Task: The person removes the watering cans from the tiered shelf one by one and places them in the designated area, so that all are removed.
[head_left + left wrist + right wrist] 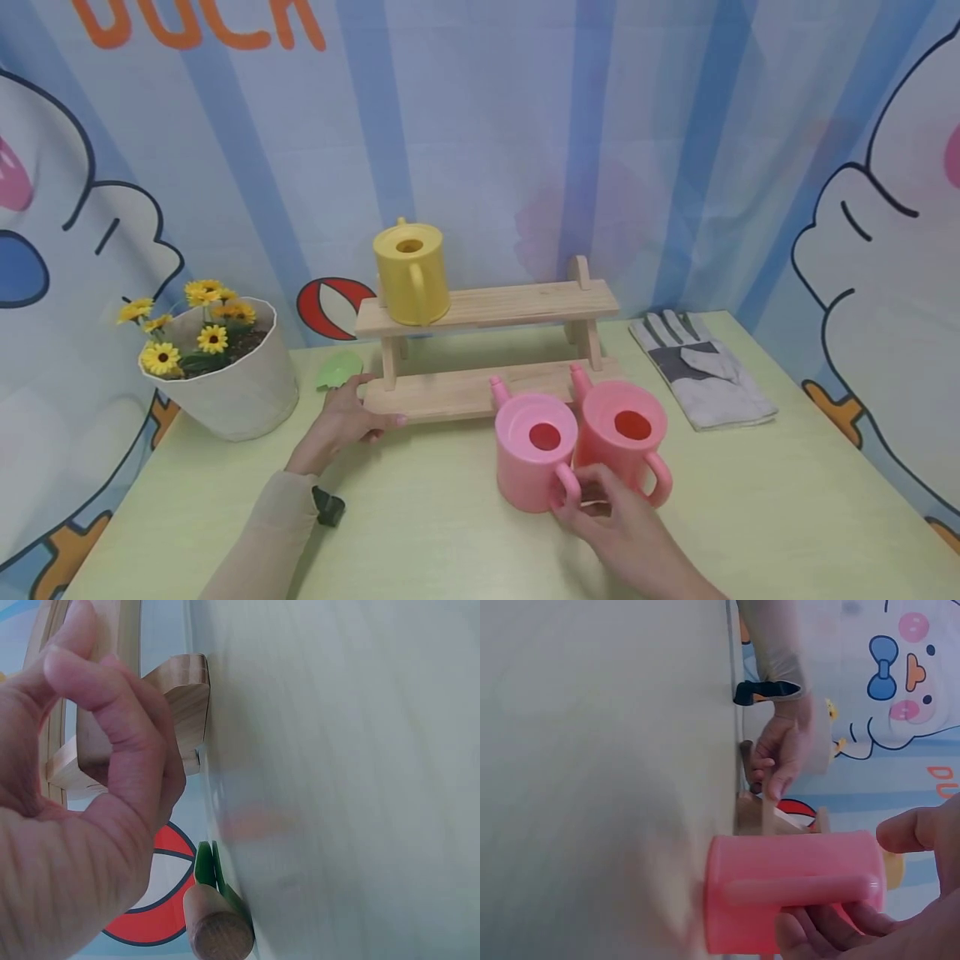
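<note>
The right hand (611, 517) is curling its fingers around the handle of a pink watering can (534, 450), which is standing upright on the green bench (420, 533) just in front of a wooden shelf (480, 350). In the right wrist view the fingers (817, 930) are hooked under that handle with the thumb lying above it. A second, darker pink watering can (626, 433) is standing right beside the first, touching it, its own handle turned toward the person. The left hand (347, 417) is resting against the left end of the shelf's lower board, fingers bent around the board's edge. A yellow watering can (411, 273) is sitting on the shelf's upper board. A pot of yellow flowers (217, 367) is standing at the left of the bench, a small green trowel (339, 368) is lying between it and the shelf, and a grey glove (701, 367) is lying flat at the right.
</note>
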`<act>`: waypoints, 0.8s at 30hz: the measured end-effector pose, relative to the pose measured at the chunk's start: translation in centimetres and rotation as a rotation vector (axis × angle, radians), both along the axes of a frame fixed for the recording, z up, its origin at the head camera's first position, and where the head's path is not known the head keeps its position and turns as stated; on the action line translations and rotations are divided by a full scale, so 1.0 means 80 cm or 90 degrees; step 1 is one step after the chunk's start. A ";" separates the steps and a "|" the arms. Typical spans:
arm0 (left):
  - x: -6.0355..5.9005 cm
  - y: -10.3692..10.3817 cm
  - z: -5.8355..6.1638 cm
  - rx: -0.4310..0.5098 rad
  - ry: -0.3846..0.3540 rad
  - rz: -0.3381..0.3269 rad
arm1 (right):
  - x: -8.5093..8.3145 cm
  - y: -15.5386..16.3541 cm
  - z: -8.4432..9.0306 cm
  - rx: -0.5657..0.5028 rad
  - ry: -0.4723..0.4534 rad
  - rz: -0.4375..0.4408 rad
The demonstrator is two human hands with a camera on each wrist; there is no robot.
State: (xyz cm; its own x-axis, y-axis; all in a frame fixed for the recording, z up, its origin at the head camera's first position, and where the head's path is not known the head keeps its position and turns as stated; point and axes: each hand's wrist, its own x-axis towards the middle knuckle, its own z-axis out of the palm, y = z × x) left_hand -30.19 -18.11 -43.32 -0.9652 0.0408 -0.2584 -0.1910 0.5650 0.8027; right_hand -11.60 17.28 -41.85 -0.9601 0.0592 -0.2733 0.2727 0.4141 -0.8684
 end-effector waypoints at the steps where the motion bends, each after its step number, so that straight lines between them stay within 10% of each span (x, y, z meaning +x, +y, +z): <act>1: 0.000 0.000 0.000 0.001 0.002 -0.001 | 0.001 0.001 0.004 0.005 0.003 0.001; 13: -0.001 -0.003 0.000 0.000 0.000 -0.002 | 0.002 0.002 0.051 0.117 0.112 0.031; 24: 0.000 -0.002 0.000 0.014 -0.009 -0.002 | -0.046 -0.005 0.109 0.073 0.273 0.122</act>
